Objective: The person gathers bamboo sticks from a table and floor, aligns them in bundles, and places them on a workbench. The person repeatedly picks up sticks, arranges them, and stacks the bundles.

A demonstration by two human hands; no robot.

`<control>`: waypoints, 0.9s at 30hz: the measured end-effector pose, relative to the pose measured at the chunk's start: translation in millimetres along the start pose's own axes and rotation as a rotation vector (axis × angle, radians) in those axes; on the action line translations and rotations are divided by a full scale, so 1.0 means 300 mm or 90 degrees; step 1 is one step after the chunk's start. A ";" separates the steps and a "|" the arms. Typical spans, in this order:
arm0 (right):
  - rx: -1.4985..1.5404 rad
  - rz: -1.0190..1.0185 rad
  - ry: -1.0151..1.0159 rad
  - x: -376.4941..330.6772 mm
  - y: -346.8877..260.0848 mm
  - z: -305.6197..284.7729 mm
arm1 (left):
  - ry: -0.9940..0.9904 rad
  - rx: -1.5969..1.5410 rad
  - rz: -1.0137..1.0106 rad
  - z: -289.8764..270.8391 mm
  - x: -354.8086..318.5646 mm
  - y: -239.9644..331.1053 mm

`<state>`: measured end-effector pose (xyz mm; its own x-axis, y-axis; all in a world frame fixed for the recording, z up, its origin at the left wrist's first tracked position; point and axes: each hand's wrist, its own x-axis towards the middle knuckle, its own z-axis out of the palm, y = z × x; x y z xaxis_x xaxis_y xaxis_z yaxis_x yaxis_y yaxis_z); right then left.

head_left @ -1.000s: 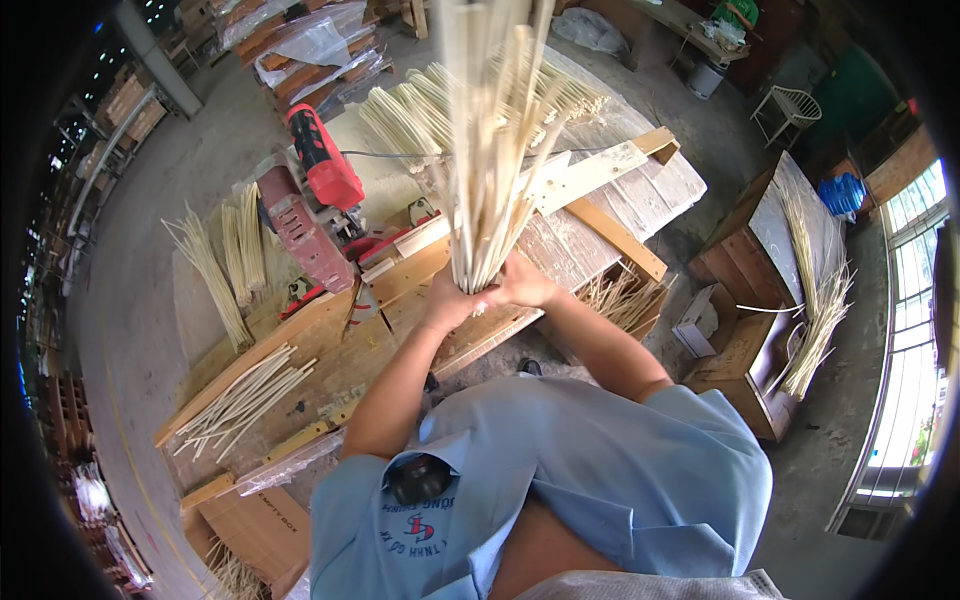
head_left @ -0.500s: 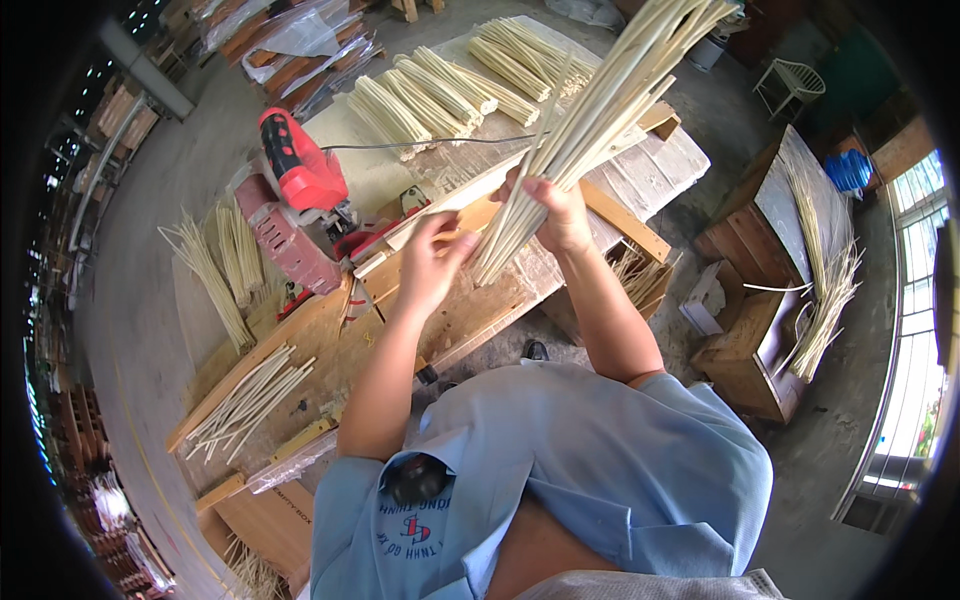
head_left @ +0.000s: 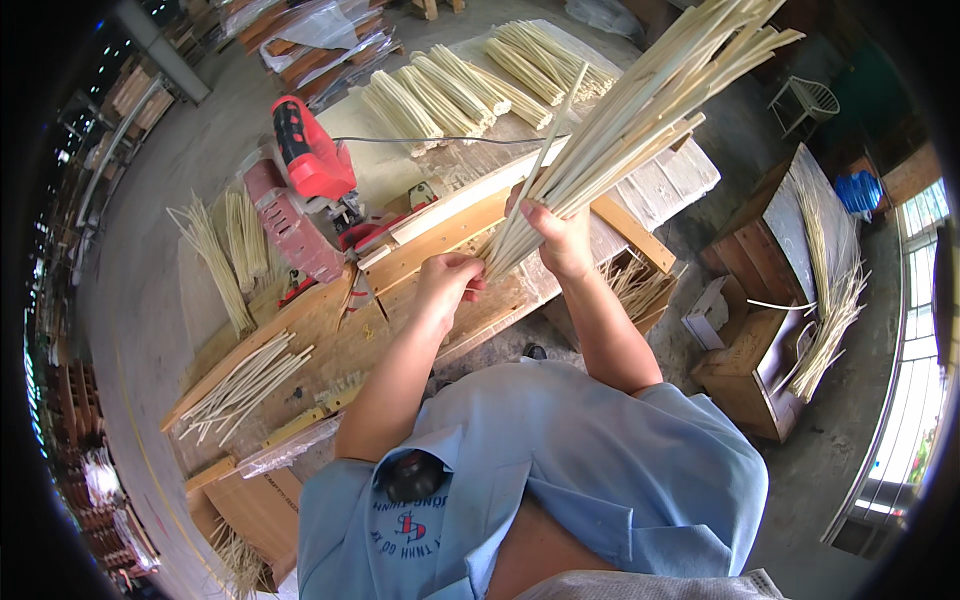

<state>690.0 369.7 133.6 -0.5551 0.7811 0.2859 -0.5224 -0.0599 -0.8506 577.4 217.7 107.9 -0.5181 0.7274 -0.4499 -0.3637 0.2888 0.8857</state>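
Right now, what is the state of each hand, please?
Left hand: closed around the lower end of the bundle of pale thin sticks.
Right hand: closed around the same bundle, slightly higher.

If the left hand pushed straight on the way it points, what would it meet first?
Probably the bundle of strips: the left hand already touches its lower end. Past that lies the bench, though depth is unclear.
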 end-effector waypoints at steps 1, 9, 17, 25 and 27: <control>-0.026 -0.005 -0.005 -0.013 0.003 0.001 | 0.012 -0.003 -0.016 0.005 0.004 0.003; 0.023 -0.046 0.013 0.023 -0.057 -0.007 | 0.161 0.118 0.082 -0.060 0.067 -0.176; 0.108 -0.009 0.013 0.076 -0.146 -0.183 | 0.349 0.499 0.093 -0.434 -0.081 -0.331; 0.047 0.142 0.050 -0.041 -0.004 -0.112 | 0.410 0.849 -0.054 -0.624 -0.206 -0.319; 0.057 0.117 0.073 -0.069 0.002 -0.097 | 0.446 0.892 0.002 -0.607 -0.222 -0.295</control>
<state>720.1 371.6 114.3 -0.5712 0.8175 0.0738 -0.4781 -0.2583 -0.8395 503.1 30.4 38.5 -0.9052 0.4212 -0.0569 0.4141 0.9041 0.1054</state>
